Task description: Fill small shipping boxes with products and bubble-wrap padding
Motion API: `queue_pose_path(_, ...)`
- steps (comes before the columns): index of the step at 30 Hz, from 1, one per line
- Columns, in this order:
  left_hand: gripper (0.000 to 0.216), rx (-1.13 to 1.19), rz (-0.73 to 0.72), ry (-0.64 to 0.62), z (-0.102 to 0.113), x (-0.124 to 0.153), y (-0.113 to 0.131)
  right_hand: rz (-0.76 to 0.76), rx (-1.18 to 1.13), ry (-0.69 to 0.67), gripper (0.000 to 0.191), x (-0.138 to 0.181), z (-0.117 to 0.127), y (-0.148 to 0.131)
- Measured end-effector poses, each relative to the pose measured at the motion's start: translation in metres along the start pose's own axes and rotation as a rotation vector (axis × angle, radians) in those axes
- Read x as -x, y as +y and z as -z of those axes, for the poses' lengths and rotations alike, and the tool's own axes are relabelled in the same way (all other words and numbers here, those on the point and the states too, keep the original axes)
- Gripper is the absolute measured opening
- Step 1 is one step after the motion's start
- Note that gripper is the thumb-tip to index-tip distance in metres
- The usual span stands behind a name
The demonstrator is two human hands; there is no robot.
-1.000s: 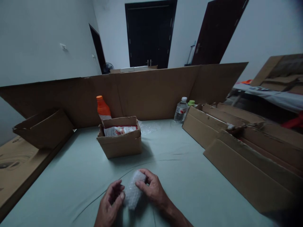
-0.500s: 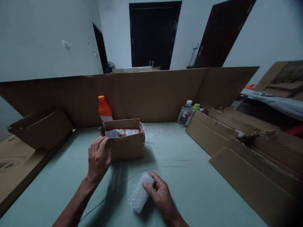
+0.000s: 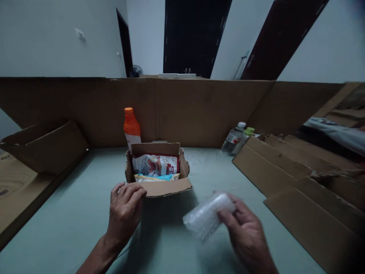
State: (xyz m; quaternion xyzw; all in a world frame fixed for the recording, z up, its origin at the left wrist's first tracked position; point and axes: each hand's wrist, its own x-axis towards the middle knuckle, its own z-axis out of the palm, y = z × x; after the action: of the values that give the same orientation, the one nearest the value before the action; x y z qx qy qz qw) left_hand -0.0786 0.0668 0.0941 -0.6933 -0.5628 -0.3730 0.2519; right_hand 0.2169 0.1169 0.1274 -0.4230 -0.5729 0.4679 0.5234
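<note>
A small cardboard box (image 3: 167, 189) stands on the table with its top unclosed, tilted toward me. Inside lie a red-and-white printed packet (image 3: 155, 164) and, in front of it, a blue-and-yellow-edged packet (image 3: 156, 177). My left hand (image 3: 125, 205) is closed on the box's front left edge, fingers over the cardboard. Held in my right hand (image 3: 246, 224) is a bubble-wrapped bundle (image 3: 207, 216), above the table and to the right of the box. What the wrap covers cannot be made out. The right hand is slightly blurred.
Behind the box stands an orange bottle (image 3: 132, 127). A clear water bottle (image 3: 233, 139) and a green-capped bottle (image 3: 248, 132) are at back right. Cardboard boxes (image 3: 279, 167) line the right, another cardboard box (image 3: 57, 152) the left. A tall cardboard panel (image 3: 199, 114) closes the back.
The box's front has tipped down toward me under my left hand, showing more of its packets. My right hand has raised the bubble-wrapped bundle and moved it right. The view has shifted.
</note>
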Motion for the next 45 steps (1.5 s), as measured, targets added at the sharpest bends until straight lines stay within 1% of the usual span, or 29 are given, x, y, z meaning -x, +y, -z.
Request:
queue_pose_path(2, 0.02, 0.03, 0.008, 0.002, 0.0, 0.002, 0.0, 0.224, 0.096, 0.067, 0.042, -0.022, -0.002, -0.032)
queue_pose_path(3, 0.02, 0.04, 0.012, 0.007, 0.0, 0.003, 0.0, 0.338, 0.166, 0.068, 0.039, -0.036, -0.008, -0.047)
queue_pose_path(4, 0.02, 0.049, 0.015, 0.011, 0.0, 0.003, 0.001, 0.443, 0.253, 0.034, 0.036, -0.05, -0.017, -0.059)
queue_pose_path(5, 0.02, 0.057, 0.018, 0.015, -0.001, 0.003, 0.001, 0.536, 0.356, -0.047, 0.032, -0.065, -0.028, -0.068)
queue_pose_path(6, 0.021, 0.065, 0.021, 0.019, -0.001, 0.003, 0.002, 0.61, 0.467, -0.16, 0.029, -0.081, -0.042, -0.075)
queue_pose_path(8, 0.021, 0.082, 0.027, 0.019, -0.001, 0.002, 0.003, 0.698, 0.709, -0.425, 0.028, -0.111, -0.074, -0.076)
queue_pose_path(10, 0.022, 0.096, 0.032, 0.009, 0.0, 0.001, 0.004, 0.711, 0.97, -0.646, 0.029, -0.134, -0.106, -0.065)
queue_pose_path(12, 0.021, 0.097, 0.035, -0.002, 0.001, 0.001, 0.004, 0.69, 1.154, -0.804, 0.026, -0.148, -0.134, -0.049)
queue_pose_path(13, 0.021, 0.096, 0.034, -0.007, 0.002, 0.0, 0.003, 0.679, 1.203, -0.864, 0.025, -0.152, -0.146, -0.04)
queue_pose_path(16, 0.021, 0.087, 0.028, -0.018, 0.001, -0.001, 0.001, 0.671, 1.207, -0.989, 0.027, -0.155, -0.169, -0.019)
queue_pose_path(18, 0.022, 0.084, 0.027, -0.024, 0.0, -0.002, -0.001, 0.664, 1.178, -1.044, 0.035, -0.154, -0.176, -0.011)
queue_pose_path(20, 0.021, 0.089, 0.032, -0.027, -0.001, -0.004, -0.001, 0.625, 1.129, -1.078, 0.046, -0.156, -0.177, -0.009)
queue_pose_path(22, 0.023, 0.105, 0.04, -0.007, -0.002, -0.005, 0.0, 0.575, 1.043, -1.078, 0.052, -0.158, -0.171, -0.013)
queue_pose_path(23, 0.025, 0.11, 0.052, 0.017, -0.001, -0.005, 0.0, 0.568, 0.982, -1.054, 0.052, -0.158, -0.164, -0.017)
queue_pose_path(25, 0.036, 0.104, 0.1, 0.091, 0.002, -0.004, 0.0, 0.602, 0.847, -0.948, 0.044, -0.157, -0.141, -0.027)
queue_pose_path(27, 0.05, 0.087, 0.178, 0.171, 0.007, 0.0, -0.003, 0.64, 0.718, -0.738, 0.032, -0.151, -0.107, -0.036)
queue_pose_path(29, 0.057, 0.104, 0.279, 0.209, 0.01, 0.007, -0.011, 0.602, 0.621, -0.423, 0.024, -0.14, -0.065, -0.037)
queue_pose_path(31, 0.057, 0.186, 0.444, 0.173, 0.008, 0.016, -0.02, 0.494, 0.575, -0.114, 0.024, -0.126, -0.024, -0.025)
queue_pose_path(32, 0.057, 0.254, 0.551, 0.131, 0.006, 0.021, -0.025, 0.427, 0.566, -0.043, 0.026, -0.118, -0.009, -0.015)
queue_pose_path(33, 0.058, 0.334, 0.66, 0.086, 0.001, 0.025, -0.029, 0.357, 0.557, -0.038, 0.028, -0.11, 0.002, -0.003)
queue_pose_path(34, 0.06, 0.419, 0.763, 0.049, -0.004, 0.029, -0.033, 0.285, 0.553, -0.088, 0.034, -0.104, 0.006, 0.011)
queue_pose_path(35, 0.063, 0.506, 0.85, 0.018, -0.01, 0.031, -0.035, 0.225, 0.546, -0.17, 0.042, -0.098, 0.005, 0.024)
queue_pose_path(37, 0.067, 0.687, 0.952, -0.027, -0.023, 0.031, -0.038, 0.161, 0.521, -0.331, 0.06, -0.091, -0.012, 0.047)
queue_pose_path(38, 0.067, 0.766, 0.976, -0.045, -0.028, 0.029, -0.038, 0.158, 0.505, -0.386, 0.066, -0.09, -0.025, 0.055)
queue_pose_path(39, 0.065, 0.828, 0.994, -0.058, -0.033, 0.024, -0.037, 0.168, 0.49, -0.416, 0.068, -0.091, -0.038, 0.06)
queue_pose_path(41, 0.06, 0.898, 1.006, -0.067, -0.039, 0.012, -0.033, 0.189, 0.481, -0.425, 0.066, -0.096, -0.056, 0.061)
queue_pose_path(42, 0.058, 0.907, 1.004, -0.061, -0.041, 0.006, -0.029, 0.192, 0.482, -0.412, 0.063, -0.097, -0.059, 0.059)
queue_pose_path(43, 0.056, 0.907, 0.998, -0.055, -0.043, 0.0, -0.024, 0.188, 0.487, -0.393, 0.061, -0.096, -0.057, 0.056)
queue_pose_path(45, 0.053, 0.919, 0.972, -0.06, -0.046, -0.005, -0.009, 0.168, 0.511, -0.346, 0.057, -0.087, -0.039, 0.051)
